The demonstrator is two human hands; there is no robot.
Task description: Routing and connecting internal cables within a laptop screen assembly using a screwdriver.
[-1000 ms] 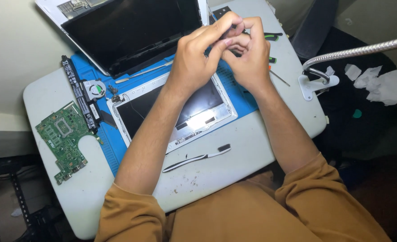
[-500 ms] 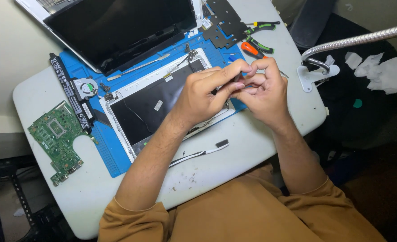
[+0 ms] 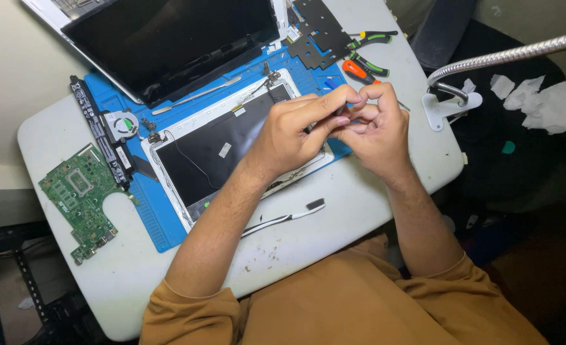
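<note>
Head cam: left hand [image 3: 289,137] and right hand [image 3: 375,128] pinch fingertips together over the laptop lid [image 3: 232,144] on the blue mat [image 3: 158,223]; whatever they grip is too small to tell. Vs. a sec ago, hands sit lower (same pinch), w/ toothbrush [image 3: 283,217] untouched.

Whatever the left hand [image 3: 292,131] and right hand [image 3: 375,128] pinch between their fingertips is too small and too covered to make out. Beneath them, the white laptop shell [image 3: 219,150] is partly hidden. Beyond them, the laptop screen [image 3: 168,45] is cut off by the top edge.
</note>
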